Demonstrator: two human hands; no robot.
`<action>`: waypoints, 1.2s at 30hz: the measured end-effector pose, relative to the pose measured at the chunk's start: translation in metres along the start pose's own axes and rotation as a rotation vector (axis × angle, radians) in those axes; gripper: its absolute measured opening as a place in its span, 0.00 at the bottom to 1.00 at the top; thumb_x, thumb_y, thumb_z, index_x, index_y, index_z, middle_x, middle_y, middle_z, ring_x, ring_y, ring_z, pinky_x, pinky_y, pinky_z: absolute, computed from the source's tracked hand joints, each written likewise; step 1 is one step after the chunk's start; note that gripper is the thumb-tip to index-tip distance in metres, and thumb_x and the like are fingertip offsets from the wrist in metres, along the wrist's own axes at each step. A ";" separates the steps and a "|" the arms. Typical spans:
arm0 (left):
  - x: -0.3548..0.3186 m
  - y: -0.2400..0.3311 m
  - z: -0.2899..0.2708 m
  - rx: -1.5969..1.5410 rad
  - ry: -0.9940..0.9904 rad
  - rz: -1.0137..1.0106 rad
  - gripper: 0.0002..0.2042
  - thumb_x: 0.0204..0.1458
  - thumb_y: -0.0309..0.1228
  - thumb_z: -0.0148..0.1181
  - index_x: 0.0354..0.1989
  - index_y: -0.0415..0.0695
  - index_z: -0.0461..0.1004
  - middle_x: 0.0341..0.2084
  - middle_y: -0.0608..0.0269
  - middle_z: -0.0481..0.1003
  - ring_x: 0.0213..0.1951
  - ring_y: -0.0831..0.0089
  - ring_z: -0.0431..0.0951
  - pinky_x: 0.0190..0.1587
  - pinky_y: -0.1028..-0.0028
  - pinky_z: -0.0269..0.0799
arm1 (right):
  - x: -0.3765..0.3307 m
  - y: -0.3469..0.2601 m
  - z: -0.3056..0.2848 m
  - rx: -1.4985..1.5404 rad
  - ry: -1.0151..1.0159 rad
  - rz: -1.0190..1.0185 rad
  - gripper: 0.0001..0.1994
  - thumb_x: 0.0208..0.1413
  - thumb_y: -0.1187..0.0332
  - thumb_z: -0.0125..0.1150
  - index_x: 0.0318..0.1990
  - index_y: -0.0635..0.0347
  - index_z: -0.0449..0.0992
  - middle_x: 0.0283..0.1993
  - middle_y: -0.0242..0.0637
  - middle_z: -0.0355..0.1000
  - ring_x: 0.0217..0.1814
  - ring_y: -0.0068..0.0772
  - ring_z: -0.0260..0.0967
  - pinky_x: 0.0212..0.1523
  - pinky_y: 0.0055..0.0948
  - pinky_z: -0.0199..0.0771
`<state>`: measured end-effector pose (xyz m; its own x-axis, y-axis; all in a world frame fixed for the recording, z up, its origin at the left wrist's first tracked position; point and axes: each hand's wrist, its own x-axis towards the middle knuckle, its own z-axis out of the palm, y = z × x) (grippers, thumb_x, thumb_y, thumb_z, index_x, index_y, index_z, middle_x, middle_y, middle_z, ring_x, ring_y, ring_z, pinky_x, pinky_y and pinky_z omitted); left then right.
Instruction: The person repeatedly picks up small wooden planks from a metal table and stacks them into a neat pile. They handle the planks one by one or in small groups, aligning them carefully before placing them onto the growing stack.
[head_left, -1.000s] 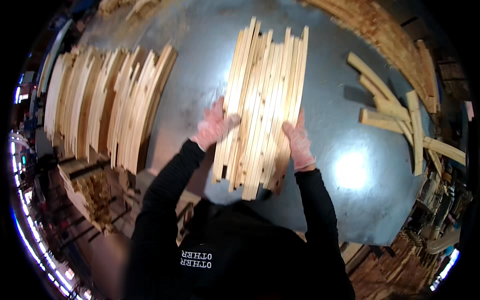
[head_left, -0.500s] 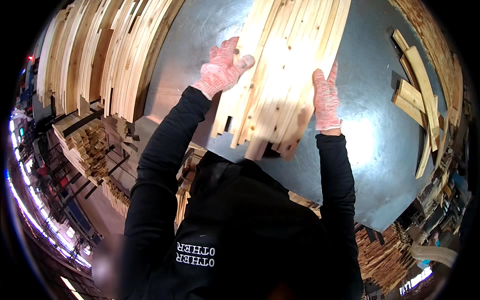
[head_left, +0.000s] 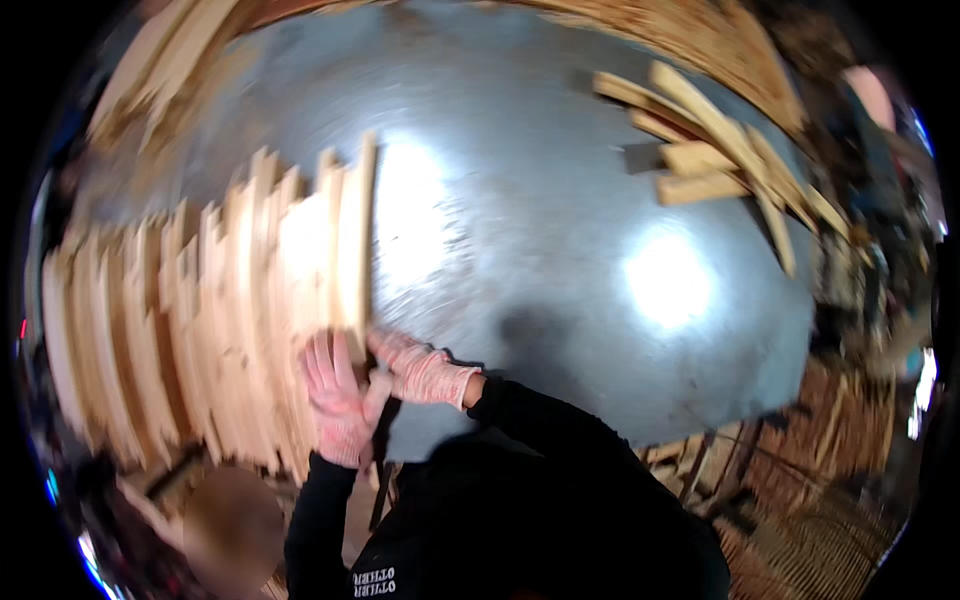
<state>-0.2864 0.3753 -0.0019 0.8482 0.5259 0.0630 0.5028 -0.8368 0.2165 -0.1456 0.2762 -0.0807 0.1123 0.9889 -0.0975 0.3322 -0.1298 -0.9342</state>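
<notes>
Head view, blurred: the gloved left hand lies flat and open against the near ends of the upright wooden slats at the left of the grey metal table, the gloved right hand presses open-palmed beside it, loose offcuts well apart.

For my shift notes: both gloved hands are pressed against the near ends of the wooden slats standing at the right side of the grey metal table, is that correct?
Not quite. In the head view the wooden slats stand at the left side of the grey metal table, not the right. The left hand and right hand, both gloved, do press against their near ends.
</notes>
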 end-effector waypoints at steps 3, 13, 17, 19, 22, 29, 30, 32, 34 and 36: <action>-0.007 0.009 0.012 0.172 -0.154 -0.050 0.43 0.43 0.39 0.70 0.68 0.33 0.59 0.68 0.33 0.58 0.70 0.38 0.55 0.75 0.44 0.40 | -0.062 0.005 -0.113 -0.392 -0.066 -0.067 0.28 0.65 0.57 0.52 0.68 0.65 0.64 0.68 0.53 0.65 0.71 0.50 0.61 0.72 0.43 0.60; 0.112 0.117 0.003 -0.081 0.022 0.030 0.38 0.60 0.43 0.57 0.74 0.38 0.51 0.69 0.40 0.60 0.69 0.45 0.61 0.71 0.54 0.57 | -0.296 0.137 -0.519 -0.282 1.492 0.532 0.31 0.62 0.59 0.58 0.68 0.68 0.62 0.65 0.50 0.70 0.68 0.50 0.66 0.70 0.34 0.61; 0.343 0.307 0.019 -0.356 -0.017 0.330 0.38 0.60 0.43 0.59 0.75 0.45 0.51 0.70 0.48 0.62 0.70 0.54 0.62 0.70 0.59 0.57 | -0.367 0.208 -0.477 -0.152 1.503 0.801 0.37 0.68 0.54 0.52 0.74 0.70 0.48 0.75 0.58 0.54 0.77 0.54 0.52 0.74 0.35 0.51; 0.433 0.428 0.025 -0.247 -0.071 0.366 0.36 0.62 0.50 0.55 0.75 0.48 0.53 0.69 0.51 0.63 0.70 0.56 0.63 0.68 0.59 0.59 | -0.353 0.203 -0.482 0.231 1.718 0.646 0.40 0.69 0.52 0.51 0.76 0.69 0.41 0.78 0.59 0.47 0.80 0.53 0.46 0.75 0.35 0.48; 0.534 0.561 0.086 0.102 -0.104 0.567 0.39 0.63 0.61 0.43 0.74 0.47 0.54 0.67 0.48 0.66 0.67 0.53 0.67 0.67 0.55 0.60 | -0.364 0.235 -0.512 0.605 1.737 0.399 0.36 0.70 0.53 0.50 0.76 0.63 0.44 0.76 0.50 0.52 0.77 0.49 0.51 0.72 0.35 0.53; 0.536 0.631 0.208 -0.120 -0.635 0.609 0.45 0.56 0.73 0.41 0.64 0.44 0.70 0.58 0.46 0.74 0.62 0.51 0.72 0.64 0.64 0.66 | -0.353 0.260 -0.607 1.421 1.891 -0.149 0.28 0.64 0.54 0.62 0.66 0.55 0.64 0.65 0.39 0.66 0.66 0.44 0.64 0.67 0.41 0.66; 0.523 0.622 0.206 -0.194 -0.568 0.654 0.44 0.55 0.74 0.42 0.63 0.45 0.72 0.57 0.46 0.75 0.61 0.52 0.73 0.63 0.65 0.67 | -0.350 0.261 -0.612 1.432 1.970 -0.063 0.30 0.62 0.55 0.67 0.66 0.55 0.64 0.65 0.39 0.67 0.67 0.43 0.64 0.67 0.43 0.68; 0.483 0.605 0.184 -0.402 -0.703 0.619 0.39 0.58 0.68 0.45 0.60 0.43 0.74 0.49 0.43 0.79 0.53 0.48 0.78 0.55 0.60 0.71 | -0.348 0.274 -0.598 1.380 1.939 -0.035 0.29 0.58 0.62 0.71 0.64 0.57 0.66 0.62 0.40 0.70 0.64 0.41 0.67 0.62 0.43 0.73; 0.424 0.586 0.160 -0.504 -0.614 0.518 0.34 0.61 0.63 0.48 0.58 0.43 0.74 0.43 0.44 0.80 0.48 0.51 0.80 0.51 0.63 0.73 | -0.347 0.270 -0.590 1.314 1.816 -0.070 0.27 0.58 0.65 0.70 0.63 0.58 0.68 0.60 0.39 0.71 0.62 0.41 0.69 0.60 0.43 0.75; 0.364 0.573 0.127 -0.725 -0.703 0.344 0.30 0.63 0.54 0.53 0.58 0.38 0.71 0.44 0.40 0.79 0.49 0.51 0.79 0.52 0.64 0.73 | -0.346 0.253 -0.563 1.207 1.722 -0.010 0.23 0.62 0.65 0.65 0.61 0.65 0.68 0.55 0.40 0.74 0.52 0.36 0.74 0.53 0.34 0.77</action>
<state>0.3317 0.0680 0.0218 0.9479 -0.1209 -0.2949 0.1951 -0.5114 0.8369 0.4273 -0.1392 -0.0905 0.8975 -0.1534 -0.4136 -0.2106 0.6748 -0.7073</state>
